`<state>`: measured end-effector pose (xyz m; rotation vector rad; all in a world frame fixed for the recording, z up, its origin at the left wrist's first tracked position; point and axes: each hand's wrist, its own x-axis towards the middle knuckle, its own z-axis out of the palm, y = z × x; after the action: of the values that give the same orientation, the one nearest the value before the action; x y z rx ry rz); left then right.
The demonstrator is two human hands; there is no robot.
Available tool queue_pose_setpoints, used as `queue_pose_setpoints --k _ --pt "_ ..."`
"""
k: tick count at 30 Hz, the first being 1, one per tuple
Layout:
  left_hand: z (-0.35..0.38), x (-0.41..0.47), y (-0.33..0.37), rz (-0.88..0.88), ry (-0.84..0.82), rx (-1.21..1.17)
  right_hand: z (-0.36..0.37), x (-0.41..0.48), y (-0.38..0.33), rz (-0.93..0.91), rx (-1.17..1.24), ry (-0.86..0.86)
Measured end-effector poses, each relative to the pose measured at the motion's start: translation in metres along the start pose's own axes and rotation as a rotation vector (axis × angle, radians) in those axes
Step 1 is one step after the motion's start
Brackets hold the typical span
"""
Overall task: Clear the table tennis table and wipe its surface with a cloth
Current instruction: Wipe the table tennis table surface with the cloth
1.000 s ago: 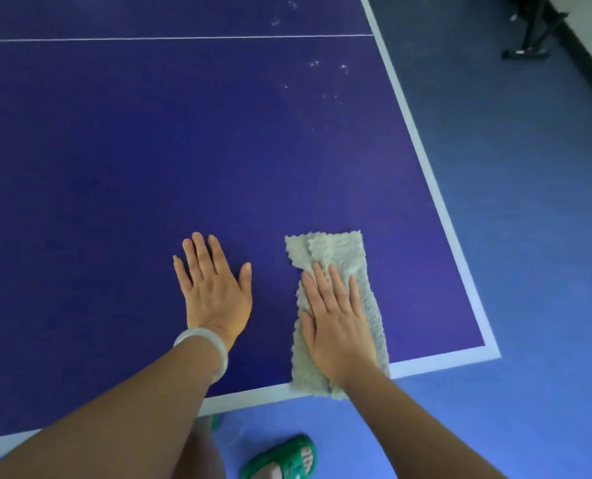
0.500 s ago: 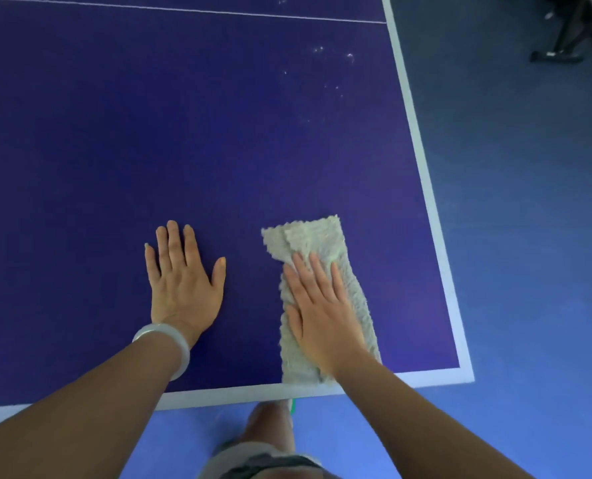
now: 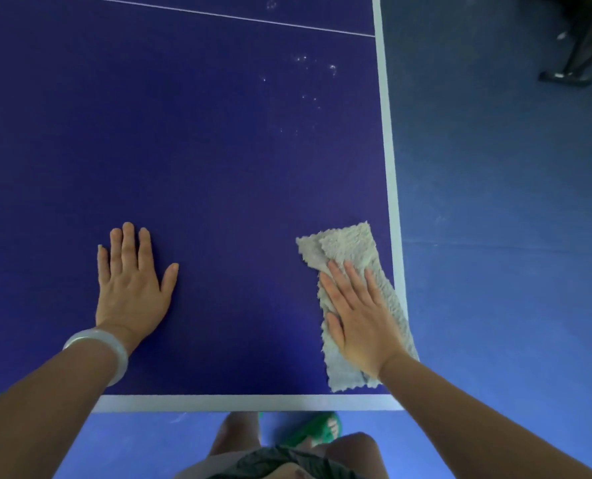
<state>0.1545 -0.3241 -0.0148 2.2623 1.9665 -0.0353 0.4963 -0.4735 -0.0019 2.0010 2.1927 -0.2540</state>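
Observation:
The dark blue table tennis table fills most of the view, with white border lines along its near and right edges. A folded grey-beige cloth lies at the near right corner, its right side touching the white sideline. My right hand presses flat on the cloth with straight fingers. My left hand rests flat on the bare surface about two hand-widths to the left, a pale bangle on its wrist.
Small white specks dot the surface farther up near the right edge. Blue floor lies right of the table, with a dark metal stand foot at the top right. My legs and a green sandal show below the near edge.
My right hand has slid the cloth rightward to the table's right sideline, and the gap between my two hands has widened. The view has shifted right too.

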Motion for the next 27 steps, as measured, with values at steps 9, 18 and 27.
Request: queue_pose_setpoints --k 9,18,27 --pt "0.009 -0.044 0.175 -0.244 0.0 -0.168 0.004 -0.027 0.017 -0.284 0.045 -0.017" --pt "0.026 -0.042 0.207 -0.445 0.095 -0.097 -0.003 0.04 0.092 -0.68 0.011 0.045" --pt "0.028 -0.041 0.207 -0.466 0.113 -0.086 -0.018 0.131 0.091 -0.377 0.052 0.109"
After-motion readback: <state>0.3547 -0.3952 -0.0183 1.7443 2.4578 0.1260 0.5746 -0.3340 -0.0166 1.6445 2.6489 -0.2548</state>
